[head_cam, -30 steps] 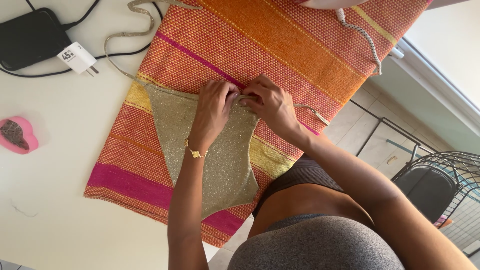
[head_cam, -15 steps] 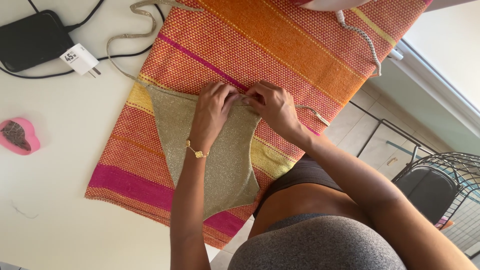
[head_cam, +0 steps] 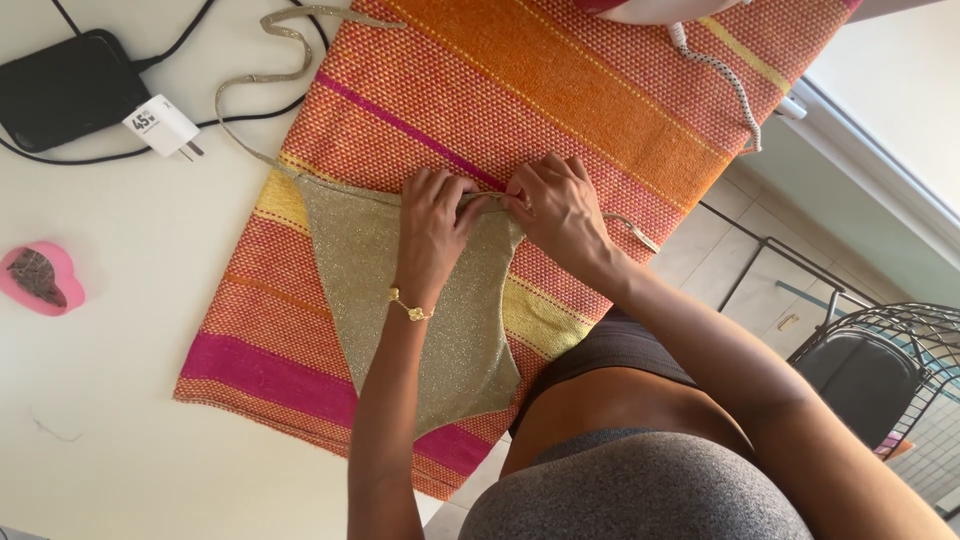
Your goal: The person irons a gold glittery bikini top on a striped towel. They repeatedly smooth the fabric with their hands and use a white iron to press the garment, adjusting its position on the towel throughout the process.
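Head view: both hands meet at the top edge of a gold glittery triangle of fabric (head_cam: 410,300) that lies flat on an orange, pink and yellow striped woven mat (head_cam: 560,90) spread over the white desk (head_cam: 120,400). The left hand (head_cam: 435,235) rests palm-down on the fabric just below the edge, its grip pressed onto the cloth with the fingertips curled up to the hem. The right hand (head_cam: 560,210) sits just beside it, its grip pinched closed on the hem and on the thin cord (head_cam: 630,228) that runs through it; the fingertips of the two hands all but touch.

From that shared pinch point the fabric spreads down and toward the person's body, narrowing to a point near the mat's near edge. The long axis that matters is the hem itself: it runs away from the left grip toward the far corner, where the cord goes on as a long loose tie (head_cam: 260,80) looping over the desk. On the other side a short length of cord trails away past the right wrist.

Well away beyond the left grip lie a black box (head_cam: 60,90), a white plug adapter (head_cam: 160,125) and a pink heart-shaped dish (head_cam: 40,278).
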